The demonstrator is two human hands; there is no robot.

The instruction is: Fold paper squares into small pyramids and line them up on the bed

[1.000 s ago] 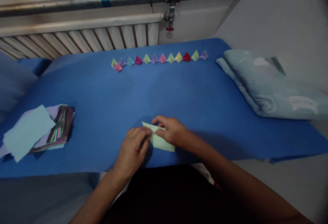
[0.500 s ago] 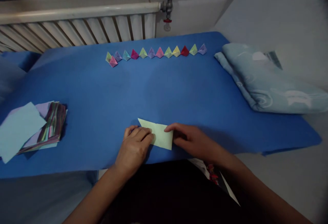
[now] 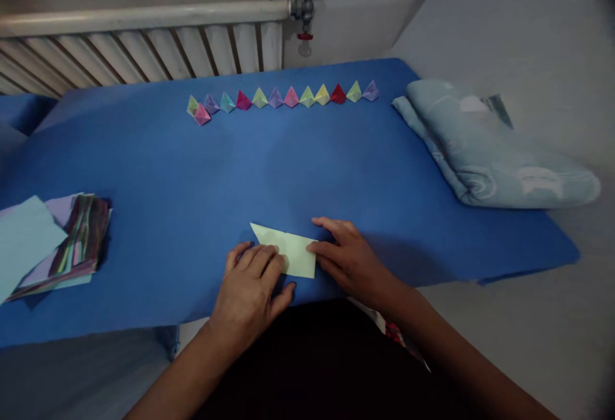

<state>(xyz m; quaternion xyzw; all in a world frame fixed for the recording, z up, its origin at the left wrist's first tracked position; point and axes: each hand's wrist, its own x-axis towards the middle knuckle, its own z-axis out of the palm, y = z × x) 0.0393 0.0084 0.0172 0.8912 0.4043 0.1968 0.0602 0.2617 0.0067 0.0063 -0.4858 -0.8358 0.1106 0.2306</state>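
A pale yellow-green sheet of folded paper (image 3: 298,255) lies flat near the front edge of the blue-covered table (image 3: 192,177), one sharp corner pointing to the upper left. My left hand (image 3: 252,285) rests on its left part, fingers stretched out over the paper and the thumb apart. At the paper's right edge is my right hand (image 3: 348,257), its fingers spread; one fingertip touches the paper while the index finger is lifted off above it. Neither hand grips the sheet.
Small folded paper shapes (image 3: 291,96) in several colours form a row along the far side. A stack of coloured paper (image 3: 81,234) lies at left, a folded light-blue blanket (image 3: 494,151) at right. Behind the table stand a white radiator (image 3: 154,52) and a valve (image 3: 306,16).
My right index finger has lifted from the paper and the fingers have spread. My left thumb now shows, stretched out to the side. The whole view has shifted slightly.
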